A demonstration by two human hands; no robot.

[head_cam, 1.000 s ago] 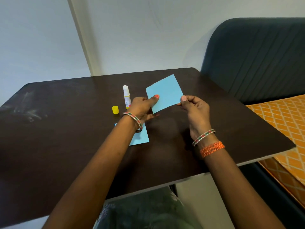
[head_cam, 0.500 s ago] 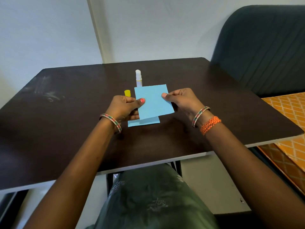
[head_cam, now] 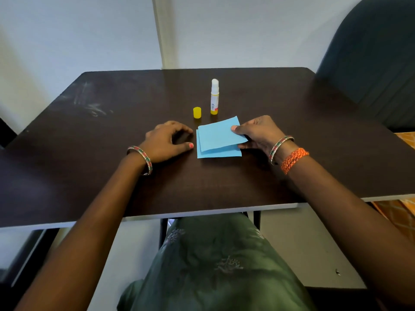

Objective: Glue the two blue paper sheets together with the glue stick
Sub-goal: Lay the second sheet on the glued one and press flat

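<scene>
right hand [head_cam: 258, 133] pinches upper blue sheet [head_cam: 219, 135] at its right edge, sheet skewed over lower blue sheet [head_cam: 215, 153] flat on table [head_cam: 112, 176] | left hand [head_cam: 167, 140] loosely curled, empty, beside the sheets | glue stick [head_cam: 214, 96] upright, uncapped, tip up, behind them | yellow cap [head_cam: 197, 112] left of it

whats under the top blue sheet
The second blue sheet lies on the table under the top blue sheet, showing along its left and near edges. Any glue between them is hidden.

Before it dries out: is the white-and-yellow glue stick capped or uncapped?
Uncapped. The white-and-yellow glue stick stands upright, white tip bare; its yellow cap sits beside it, apart.
</scene>
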